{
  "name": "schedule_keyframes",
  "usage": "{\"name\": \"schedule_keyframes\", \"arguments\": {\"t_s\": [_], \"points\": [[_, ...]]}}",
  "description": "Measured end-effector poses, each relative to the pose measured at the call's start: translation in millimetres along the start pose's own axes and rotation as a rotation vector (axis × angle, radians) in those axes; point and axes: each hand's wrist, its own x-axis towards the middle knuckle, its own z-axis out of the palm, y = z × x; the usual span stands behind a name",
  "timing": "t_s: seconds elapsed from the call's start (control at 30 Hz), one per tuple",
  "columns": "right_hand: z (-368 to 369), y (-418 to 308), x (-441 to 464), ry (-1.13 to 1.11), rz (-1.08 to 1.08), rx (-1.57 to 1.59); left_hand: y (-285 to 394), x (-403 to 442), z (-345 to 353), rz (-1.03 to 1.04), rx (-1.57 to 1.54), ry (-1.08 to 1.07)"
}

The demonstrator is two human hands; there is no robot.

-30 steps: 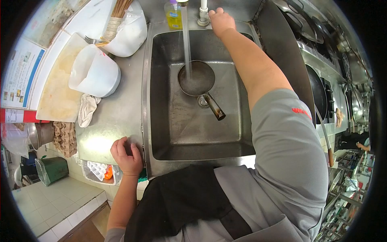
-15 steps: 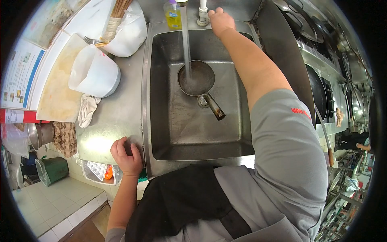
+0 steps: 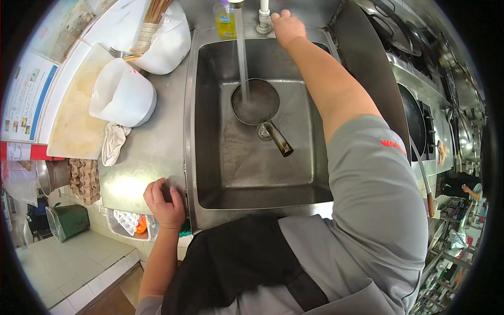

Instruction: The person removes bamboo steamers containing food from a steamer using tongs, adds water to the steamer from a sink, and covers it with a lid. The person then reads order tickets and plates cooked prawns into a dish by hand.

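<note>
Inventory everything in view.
Sink: one, grey, centre
Pan: one, dark, in sink
Water: one stream, clear, into pan
Pipe: one, white, behind sink
Bottle: one, yellow, left of pipe
Tubs: two, white, left
Cloth: one, cream, left counter
Board: one, tan, far left
Egg trays: one stack, brown, lower left
Bin: one, green, lower left
Cookware: several, dark and silver, right
Co-worker: one, mostly black, far right
Left hand: one, bare, on counter
Right hand: one, bare, beside pipe

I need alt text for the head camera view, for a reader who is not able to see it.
Water runs into a round, dark metal pan in a grey steel sink. The right hand is beside a white upright pipe at the far rim; the left hand rests at the grey steel counter.
</note>
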Motion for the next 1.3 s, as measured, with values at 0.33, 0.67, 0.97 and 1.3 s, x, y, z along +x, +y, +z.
{"name": "schedule_keyframes", "arguments": {"t_s": [0.33,0.67,0.97,1.3], "points": [[2.8,0.4,0.6,0.031,0.005,0.038,1.8,0.3,-1.5,-0.009,-0.002,-0.009],[0.5,-0.1,0.7,0.016,0.011,0.035,-0.8,-0.4,-0.1,-0.005,0.002,-0.003],[-0.3,-0.2,-0.1,0.011,-0.004,-0.02,-2.6,-0.7,0.5,0.002,0.007,0.001],[1.2,-0.1,0.1,0.018,0.006,-0.005,-0.7,-1.0,0.2,-0.004,0.001,-0.004]]}}
